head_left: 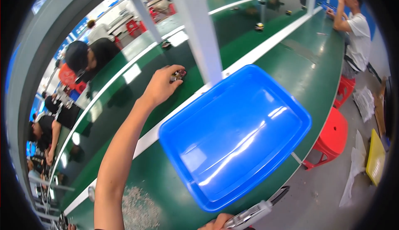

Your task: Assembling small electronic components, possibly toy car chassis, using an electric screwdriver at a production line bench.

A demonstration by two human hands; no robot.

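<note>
My left hand (160,86) is stretched out over the dark green belt. Its thumb and fingers close around a small assembly (178,74) with dark, reddish and metallic bits, whose exact kind I cannot make out. At the lower edge, part of my right hand (218,222) grips a long grey hand tool (250,214) with a black, cord-like end; its kind is unclear. Between the two hands, a shallow blue plastic tray (305,124) lies on the green table with nothing in it.
A white post (199,30) rises beside the tray. Small light scraps (139,209) lie at the lower left. More small assemblies (259,27) sit along the belt. Red stools (334,128) stand at right. A seated person (357,34) and others work around the line.
</note>
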